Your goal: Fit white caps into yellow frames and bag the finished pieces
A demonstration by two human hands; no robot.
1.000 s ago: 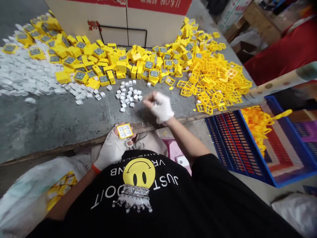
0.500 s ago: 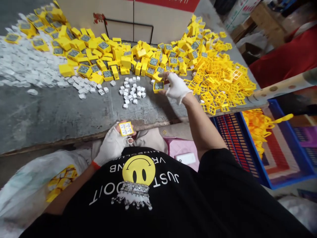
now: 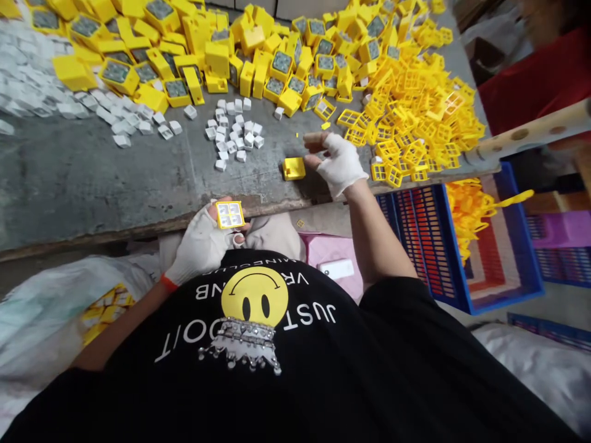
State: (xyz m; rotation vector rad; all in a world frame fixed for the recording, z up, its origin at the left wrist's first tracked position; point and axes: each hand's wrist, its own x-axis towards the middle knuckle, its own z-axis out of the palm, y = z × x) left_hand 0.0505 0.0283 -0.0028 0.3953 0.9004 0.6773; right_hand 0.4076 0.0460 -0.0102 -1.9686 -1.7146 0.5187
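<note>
My left hand (image 3: 201,242), in a white fingerless glove, holds a small yellow square frame filled with white keycap-like pieces (image 3: 229,215) near the table edge. My right hand (image 3: 339,161), gloved the same way, is over the table with its fingers stretched and apart, nothing between them. Just left of its thumb lies a yellow box-shaped casing (image 3: 294,168), not touched by the hand as far as I can see. A small cluster of white pieces (image 3: 236,130) sits farther left on the table.
Yellow casings with grey insides (image 3: 217,58) are heaped along the back. Loose white pieces (image 3: 37,74) spread at the left, and yellow grid frames (image 3: 415,129) pile up at the right. A blue crate (image 3: 503,301) stands below the table's right end.
The yellow casing that my right hand had by its fingers now lies turned over on the table, and the hand has come away from it. The view has tipped downward.
</note>
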